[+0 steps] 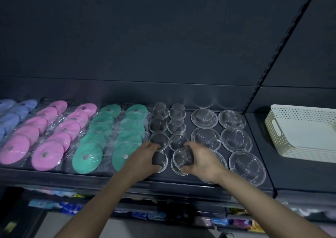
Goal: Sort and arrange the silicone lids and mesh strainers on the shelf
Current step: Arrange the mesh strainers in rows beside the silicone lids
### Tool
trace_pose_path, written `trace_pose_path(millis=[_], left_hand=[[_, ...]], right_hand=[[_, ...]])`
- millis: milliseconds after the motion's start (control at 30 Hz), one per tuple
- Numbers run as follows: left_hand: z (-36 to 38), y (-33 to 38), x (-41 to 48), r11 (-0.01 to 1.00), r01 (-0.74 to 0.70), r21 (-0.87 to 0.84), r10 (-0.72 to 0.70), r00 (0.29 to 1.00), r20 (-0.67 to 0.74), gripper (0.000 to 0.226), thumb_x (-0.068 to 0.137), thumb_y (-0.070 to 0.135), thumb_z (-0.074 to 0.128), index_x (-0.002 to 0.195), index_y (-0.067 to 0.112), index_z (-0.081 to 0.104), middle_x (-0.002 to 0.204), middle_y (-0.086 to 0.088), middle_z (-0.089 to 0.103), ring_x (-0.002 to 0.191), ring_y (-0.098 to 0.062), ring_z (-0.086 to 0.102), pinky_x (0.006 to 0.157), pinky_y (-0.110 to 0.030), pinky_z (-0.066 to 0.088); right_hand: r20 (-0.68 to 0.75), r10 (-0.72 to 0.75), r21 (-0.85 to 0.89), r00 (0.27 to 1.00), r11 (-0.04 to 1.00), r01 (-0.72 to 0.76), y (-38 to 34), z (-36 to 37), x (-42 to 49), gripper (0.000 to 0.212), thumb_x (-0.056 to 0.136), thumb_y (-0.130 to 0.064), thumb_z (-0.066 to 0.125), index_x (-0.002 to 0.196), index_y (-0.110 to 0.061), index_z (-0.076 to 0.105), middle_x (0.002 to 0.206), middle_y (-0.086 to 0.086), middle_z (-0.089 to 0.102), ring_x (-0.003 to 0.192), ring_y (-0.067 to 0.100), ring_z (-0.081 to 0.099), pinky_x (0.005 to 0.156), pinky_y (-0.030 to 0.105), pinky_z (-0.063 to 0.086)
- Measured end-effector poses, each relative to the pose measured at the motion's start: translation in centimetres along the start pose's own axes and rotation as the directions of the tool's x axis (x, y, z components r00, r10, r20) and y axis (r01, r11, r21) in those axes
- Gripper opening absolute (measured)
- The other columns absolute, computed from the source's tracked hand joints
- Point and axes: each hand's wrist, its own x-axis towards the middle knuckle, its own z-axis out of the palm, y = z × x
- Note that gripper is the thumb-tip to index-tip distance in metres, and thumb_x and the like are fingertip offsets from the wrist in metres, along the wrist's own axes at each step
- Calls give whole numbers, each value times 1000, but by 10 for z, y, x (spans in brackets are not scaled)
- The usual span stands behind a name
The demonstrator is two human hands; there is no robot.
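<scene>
Rows of wrapped silicone lids lie on the dark shelf (283, 165): blue lids (11, 115) at far left, pink lids (47, 143), then green lids (101, 134). Right of them stand two columns of small mesh strainers (177, 126) and two columns of large flat mesh strainers (236, 139). My left hand (145, 157) grips a small strainer (160, 158) at the front of the left column. My right hand (201, 160) grips a tilted small strainer (182, 158) over another one at the front of the second column, covering part of a large strainer.
A white perforated basket (298, 132) sits on the neighbouring shelf section to the right, past a slotted upright (261, 77). Below the shelf edge, colourful packaged goods (60, 205) fill a lower shelf. The back panel is dark.
</scene>
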Motion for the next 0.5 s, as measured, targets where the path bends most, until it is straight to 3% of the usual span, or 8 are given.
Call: trace_pose_path(millis=[200,333,500], left_hand=[[-1,0,-1,1000,1,-13,-1,1000,5,69,75,32,75,137,21,44,129,4,42,117,-14,46,93,-22,37],[-1,0,-3,1000,3,-11,-3,1000,9,69,76,31,75,137,20,44,131,3,42,119,-14,46,95,-24,38],[-1,1,-4,1000,4,-1,-4,1000,12,69,77,31,74,138,21,43,132,3,41,119,-14,45,95,-24,38]], right_hand=[[29,-13,-56,999,998,15,-2,8,3,79,70,-27,81,137,-16,41,131,7,48,123,22,46,105,26,36],[22,-62,-106,998,992,64,-3,10,4,81,73,-23,78,143,-21,37,126,5,42,121,24,44,105,27,36],[41,-60,-125,997,990,64,-2,7,5,81,74,-17,76,143,-16,35,135,6,46,127,25,42,106,31,37]])
